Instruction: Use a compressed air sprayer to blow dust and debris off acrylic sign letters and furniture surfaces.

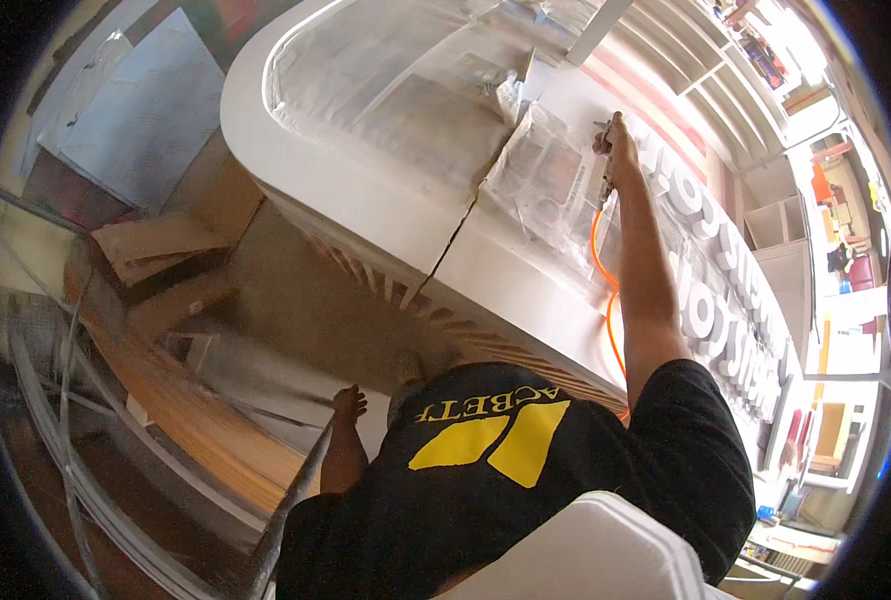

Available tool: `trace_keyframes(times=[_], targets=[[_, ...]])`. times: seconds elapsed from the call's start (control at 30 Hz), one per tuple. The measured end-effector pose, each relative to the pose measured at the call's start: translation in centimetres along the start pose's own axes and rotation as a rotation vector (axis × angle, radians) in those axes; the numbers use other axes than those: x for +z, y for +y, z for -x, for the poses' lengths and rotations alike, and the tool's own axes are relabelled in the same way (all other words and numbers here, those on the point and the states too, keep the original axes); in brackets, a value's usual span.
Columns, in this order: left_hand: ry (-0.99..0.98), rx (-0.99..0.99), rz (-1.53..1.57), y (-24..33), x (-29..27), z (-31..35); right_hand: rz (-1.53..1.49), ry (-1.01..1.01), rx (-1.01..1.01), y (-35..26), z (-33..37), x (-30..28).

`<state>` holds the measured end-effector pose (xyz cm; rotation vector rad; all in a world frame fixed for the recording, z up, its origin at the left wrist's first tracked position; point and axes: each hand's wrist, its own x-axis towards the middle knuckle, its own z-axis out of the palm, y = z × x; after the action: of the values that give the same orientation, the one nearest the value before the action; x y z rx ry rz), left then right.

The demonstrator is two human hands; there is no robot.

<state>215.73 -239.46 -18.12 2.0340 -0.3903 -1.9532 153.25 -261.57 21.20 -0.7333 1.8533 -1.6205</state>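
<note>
My right arm reaches far forward over a large white panel-like counter (366, 180), and my right hand (622, 145) is closed around a spray gun (607, 182). From the gun's lower end an orange air hose (597, 245) curls back toward my body. Clear plastic film (396, 110) covers the middle of the counter, inside its rounded white rim. Beneath the gun, the film is wrinkled. My left hand (349, 403) hangs low at my side, apart from the counter, its fingers loosely spread and nothing in them.
Rows of raised white letters (706, 320) stand to the right of my arm. White shelving (711, 70) lies beyond. At left are a pale sheet (131, 110), a cardboard box (156, 245) and curved wooden boards (186, 400). A dark seam crosses the counter.
</note>
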Motion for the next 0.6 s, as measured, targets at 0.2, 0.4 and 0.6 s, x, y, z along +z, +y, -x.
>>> trace_keyframes(times=[0.2,0.4,0.6], targets=[[0.034,-0.026,-0.09,0.7,0.1,-0.3,0.181,-0.814,-0.157,1.5,12.7,8.2],[0.042,0.016,-0.056,2.7,2.0,0.0,0.338,-1.032,-0.178,-0.4,21.5,11.5],[-0.194,0.147,-0.007,3.9,2.6,1.8,0.17,-0.339,-0.266,-1.0,6.1,7.8]])
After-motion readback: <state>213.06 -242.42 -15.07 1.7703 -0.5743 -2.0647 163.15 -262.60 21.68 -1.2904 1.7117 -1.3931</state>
